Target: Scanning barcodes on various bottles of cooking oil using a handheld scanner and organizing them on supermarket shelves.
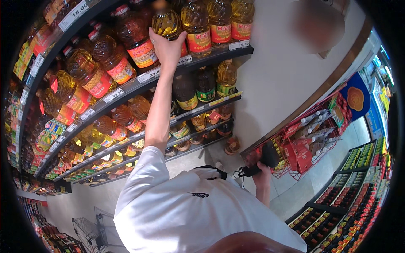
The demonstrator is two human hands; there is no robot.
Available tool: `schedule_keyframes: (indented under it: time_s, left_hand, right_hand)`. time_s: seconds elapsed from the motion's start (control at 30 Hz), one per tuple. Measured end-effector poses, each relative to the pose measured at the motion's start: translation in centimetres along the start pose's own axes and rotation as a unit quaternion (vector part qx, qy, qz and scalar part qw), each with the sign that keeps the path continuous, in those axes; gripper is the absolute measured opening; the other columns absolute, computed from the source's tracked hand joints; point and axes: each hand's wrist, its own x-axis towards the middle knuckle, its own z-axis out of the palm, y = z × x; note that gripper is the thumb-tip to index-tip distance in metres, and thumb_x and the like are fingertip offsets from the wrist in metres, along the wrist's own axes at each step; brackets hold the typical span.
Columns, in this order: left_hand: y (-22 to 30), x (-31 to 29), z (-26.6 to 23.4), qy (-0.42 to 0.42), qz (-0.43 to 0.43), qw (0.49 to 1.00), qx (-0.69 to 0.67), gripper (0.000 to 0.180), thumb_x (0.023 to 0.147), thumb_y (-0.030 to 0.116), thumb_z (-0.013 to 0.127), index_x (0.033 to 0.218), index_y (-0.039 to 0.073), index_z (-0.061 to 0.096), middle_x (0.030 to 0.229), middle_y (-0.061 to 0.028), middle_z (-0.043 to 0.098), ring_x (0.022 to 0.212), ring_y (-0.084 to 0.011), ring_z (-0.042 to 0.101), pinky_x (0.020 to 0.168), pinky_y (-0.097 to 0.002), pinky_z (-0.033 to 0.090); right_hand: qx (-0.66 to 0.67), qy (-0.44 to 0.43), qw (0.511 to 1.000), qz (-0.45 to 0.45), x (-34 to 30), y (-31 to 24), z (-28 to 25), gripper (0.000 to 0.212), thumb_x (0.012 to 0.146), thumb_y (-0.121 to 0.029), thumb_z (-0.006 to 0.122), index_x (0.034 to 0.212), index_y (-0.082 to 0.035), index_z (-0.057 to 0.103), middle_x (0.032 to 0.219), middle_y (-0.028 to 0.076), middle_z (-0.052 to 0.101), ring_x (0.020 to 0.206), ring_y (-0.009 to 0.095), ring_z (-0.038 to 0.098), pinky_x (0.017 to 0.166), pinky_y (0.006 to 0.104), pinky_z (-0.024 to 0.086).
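My left arm stretches up to a shelf of cooking oil. My left hand (168,48) is closed round a clear plastic bottle of golden cooking oil (166,26), thumb on its right side and fingers on its left. The bottle stands in the shelf's front row, between a darker oil bottle (137,42) and another golden oil bottle (196,27). Down at my right side, my right hand (262,173) is closed on a dark object with a black cord (253,169); its exact kind is hard to make out.
Lower shelves (202,110) hold several more bottles. A white wall (270,71) borders the shelving on the right. Beyond it stands a red wire rack (295,168) with packages. A shopping cart (95,230) is at lower left, and shelves of jars (337,202) stand at lower right.
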Motion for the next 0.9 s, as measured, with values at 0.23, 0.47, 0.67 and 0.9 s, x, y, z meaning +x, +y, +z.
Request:
schedule_keyframes:
  time_s: [0.23,0.47,0.67,0.9]
  left_hand:
    - [1.4,-1.6,0.6,0.111,0.022,0.992,-0.048,0.096,0.067,0.019,0.087,0.139,-0.009,0.029,0.129,-0.0270,0.046,0.121,-0.0355,0.049,0.104,-0.0412,0.039]
    - [-0.3,-2.3,-1.1,0.206,0.076,0.949,-0.225,0.104,0.065,0.006,0.086,0.143,0.002,0.018,0.135,-0.0166,0.040,0.123,-0.0249,0.047,0.106,-0.0397,0.040]
    - [-0.5,-2.9,-6.4,0.094,0.053,0.879,-0.464,0.076,0.077,0.045,0.068,0.136,0.003,0.045,0.124,-0.0139,0.059,0.110,-0.0291,0.062,0.095,-0.0449,0.052]
    - [0.2,-11.2,-9.4,-0.061,-0.181,0.731,-0.655,0.087,0.080,0.062,0.059,0.140,0.002,0.039,0.126,-0.0212,0.056,0.112,-0.0374,0.059,0.091,-0.0527,0.053]
  right_hand:
    - [-0.095,-0.037,0.995,0.015,4.1,-2.4,0.9,0.050,0.070,-0.010,0.072,0.119,-0.007,0.060,0.120,0.013,0.063,0.109,0.028,0.062,0.089,0.0420,0.050]
    - [-0.126,-0.074,0.987,0.063,5.6,-2.9,1.8,0.058,0.071,-0.004,0.071,0.127,-0.007,0.058,0.124,0.009,0.063,0.114,0.025,0.060,0.092,0.0392,0.048]
    - [-0.264,-0.161,0.949,0.061,6.8,-4.3,3.7,0.059,0.072,-0.004,0.069,0.130,-0.005,0.056,0.122,0.010,0.065,0.110,0.024,0.063,0.091,0.0377,0.050]
    - [-0.383,-0.238,0.890,0.067,6.6,-6.5,11.7,0.036,0.081,-0.004,0.071,0.116,0.001,0.061,0.096,0.011,0.069,0.086,0.022,0.070,0.072,0.0351,0.057]
